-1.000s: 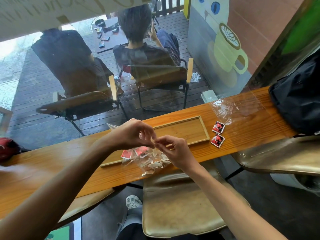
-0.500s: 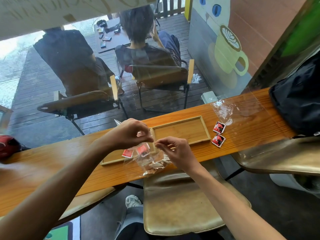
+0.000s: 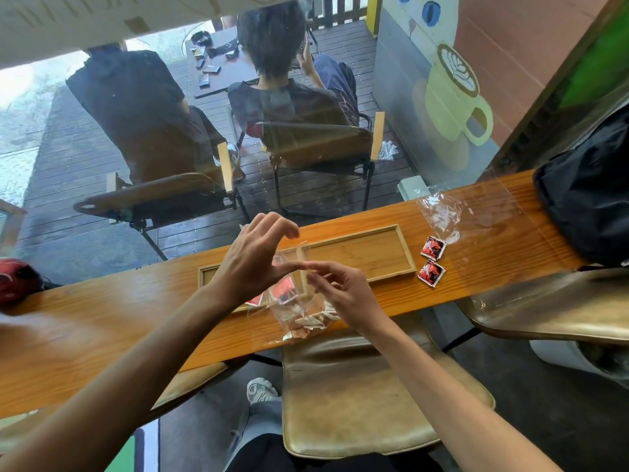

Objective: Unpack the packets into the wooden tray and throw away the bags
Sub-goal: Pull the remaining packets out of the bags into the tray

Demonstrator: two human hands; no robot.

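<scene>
A clear plastic bag with red packets and pale ones inside hangs over the counter's near edge, in front of the wooden tray. My right hand pinches the bag's upper edge. My left hand hovers at the bag's mouth with fingers spread, its thumb tip touching the edge beside my right fingertips. Another red packet shows under my left wrist at the tray's front rim. Two red packets lie on the counter right of the tray.
A crumpled empty clear bag lies at the counter's far edge, right of the tray. A black backpack sits at the right end of the wooden counter. Tan stools stand below. Behind the window glass, two people sit on chairs.
My left hand let go of its pinch on the bag and spread its fingers upward. The bag's mouth now stands a little higher. My right hand stays pinched on the edge.
</scene>
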